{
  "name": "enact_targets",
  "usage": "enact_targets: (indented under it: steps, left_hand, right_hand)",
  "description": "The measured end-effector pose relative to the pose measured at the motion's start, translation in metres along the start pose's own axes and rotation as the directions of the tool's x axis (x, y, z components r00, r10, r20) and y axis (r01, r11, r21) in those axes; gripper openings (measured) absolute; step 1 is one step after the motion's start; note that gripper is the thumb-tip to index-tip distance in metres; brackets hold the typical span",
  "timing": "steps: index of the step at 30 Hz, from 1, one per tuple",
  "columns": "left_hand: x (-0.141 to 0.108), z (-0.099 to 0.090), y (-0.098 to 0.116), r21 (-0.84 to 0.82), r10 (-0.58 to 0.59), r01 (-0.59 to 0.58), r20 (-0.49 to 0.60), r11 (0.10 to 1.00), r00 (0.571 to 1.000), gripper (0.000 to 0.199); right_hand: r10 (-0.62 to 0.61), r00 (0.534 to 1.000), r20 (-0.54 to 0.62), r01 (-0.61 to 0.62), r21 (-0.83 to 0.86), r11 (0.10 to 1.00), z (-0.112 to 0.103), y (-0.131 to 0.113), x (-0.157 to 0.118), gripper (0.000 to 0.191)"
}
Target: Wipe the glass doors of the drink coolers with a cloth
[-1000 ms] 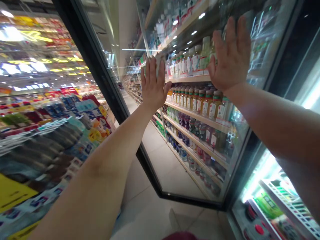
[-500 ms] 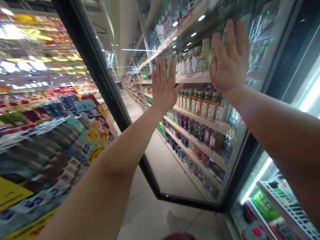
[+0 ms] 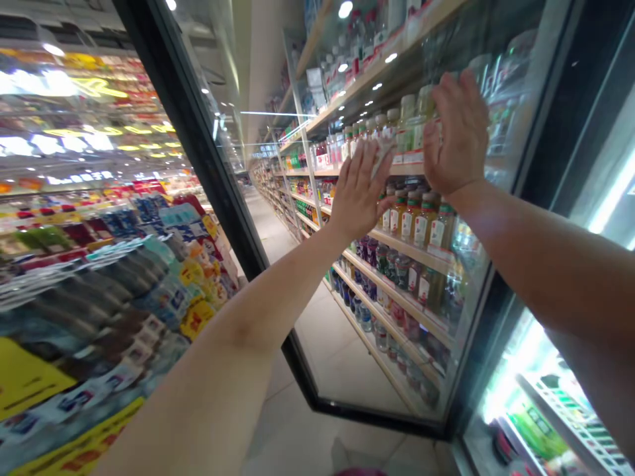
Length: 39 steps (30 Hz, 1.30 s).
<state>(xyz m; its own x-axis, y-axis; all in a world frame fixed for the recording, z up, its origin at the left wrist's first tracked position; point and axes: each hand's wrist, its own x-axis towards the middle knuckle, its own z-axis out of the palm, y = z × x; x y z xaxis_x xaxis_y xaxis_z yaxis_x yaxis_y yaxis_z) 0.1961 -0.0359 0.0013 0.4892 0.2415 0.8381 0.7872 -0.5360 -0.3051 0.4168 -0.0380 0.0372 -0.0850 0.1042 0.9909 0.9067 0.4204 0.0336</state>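
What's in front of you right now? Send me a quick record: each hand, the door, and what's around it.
left hand: open, fingers up, at the glass door; contact unclear
right hand: open, fingers up, at the same door, higher in view
behind glass: bottles on shelves
other side: packaged goods on a display

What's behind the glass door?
Behind the glass door are shelves of bottled drinks, several with orange caps. What stands directly behind the left hand and right hand can't be seen; the hands cover it.
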Motion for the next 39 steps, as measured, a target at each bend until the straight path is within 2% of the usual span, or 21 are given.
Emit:
enact_targets:
  steps: [2,5,9,12,14,16,17,19,22,24,28,31,33,35,37,39]
  left_hand:
    - [-0.009,0.009,0.014,-0.008,0.004,-0.004,0.004,1.0,1.0,0.075]
    - [-0.003,0.012,0.03,-0.036,-0.115,0.114,-0.033,0.993,0.993,0.069]
    - [0.019,0.003,0.051,-0.077,-0.261,0.257,-0.058,0.963,0.964,0.067]
    - [0.022,-0.009,0.054,-0.1,-0.171,0.165,-0.063,0.981,0.983,0.076]
    - [0.015,-0.021,0.039,-0.087,-0.059,0.055,-0.049,0.995,0.997,0.082]
    - [0.001,-0.037,0.009,-0.026,-0.013,0.012,-0.029,1.0,0.999,0.087]
    - [-0.009,-0.045,-0.011,0.024,-0.039,0.04,-0.038,0.999,0.999,0.089]
    - [-0.033,-0.061,-0.052,0.102,-0.143,0.158,-0.138,0.982,0.98,0.093]
    - [-0.073,-0.076,-0.101,0.155,-0.28,0.337,-0.302,0.929,0.911,0.101]
    - [-0.098,-0.078,-0.119,0.13,-0.372,0.417,-0.273,0.9,0.887,0.105]
    - [-0.125,-0.07,-0.127,0.107,-0.428,0.448,-0.168,0.887,0.888,0.107]
    - [-0.127,-0.066,-0.125,0.078,-0.381,0.399,-0.179,0.914,0.907,0.1]
    - [-0.125,-0.065,-0.125,0.056,-0.355,0.37,-0.182,0.927,0.917,0.093]
    - [-0.126,-0.062,-0.127,0.047,-0.357,0.371,-0.183,0.927,0.916,0.087]
    - [-0.131,-0.058,-0.13,0.043,-0.36,0.375,-0.193,0.926,0.913,0.084]
    - [-0.14,-0.052,-0.134,0.037,-0.347,0.36,-0.194,0.932,0.918,0.082]
  right_hand:
    - [-0.063,0.997,-0.044,0.063,0.012,0.998,0.002,0.004,-0.001,0.063]
    - [-0.161,0.984,-0.071,0.163,0.014,0.987,0.003,0.006,-0.004,0.071]
    - [-0.328,0.944,0.035,0.326,0.054,0.944,-0.002,0.0,-0.008,0.072]
    - [-0.401,0.909,0.114,0.393,0.084,0.916,-0.004,-0.004,-0.008,0.065]
    - [-0.401,0.901,0.167,0.393,0.079,0.916,-0.006,-0.005,-0.008,0.056]
    - [-0.391,0.898,0.201,0.389,0.052,0.92,-0.009,-0.007,-0.007,0.051]
    - [-0.384,0.9,0.206,0.386,0.034,0.922,-0.01,-0.008,-0.007,0.051]
    - [-0.37,0.904,0.213,0.375,0.017,0.927,-0.014,-0.009,-0.007,0.051]
    - [-0.355,0.913,0.198,0.354,0.042,0.934,-0.015,-0.008,-0.008,0.049]
    - [-0.361,0.916,0.175,0.353,0.076,0.933,-0.012,-0.004,-0.007,0.047]
    - [-0.36,0.928,0.1,0.346,0.131,0.929,-0.001,0.007,0.0,0.049]
    - [-0.404,0.915,-0.018,0.402,0.148,0.904,0.004,0.007,-0.002,0.049]
    - [-0.417,0.905,-0.084,0.426,0.151,0.892,0.004,-0.001,-0.014,0.051]
    - [-0.372,0.925,-0.075,0.379,0.133,0.916,0.003,-0.01,-0.033,0.057]
    - [-0.312,0.95,-0.01,0.312,0.094,0.946,0.001,-0.015,-0.05,0.062]
    - [-0.301,0.953,0.043,0.299,0.061,0.952,0.0,-0.009,-0.053,0.063]
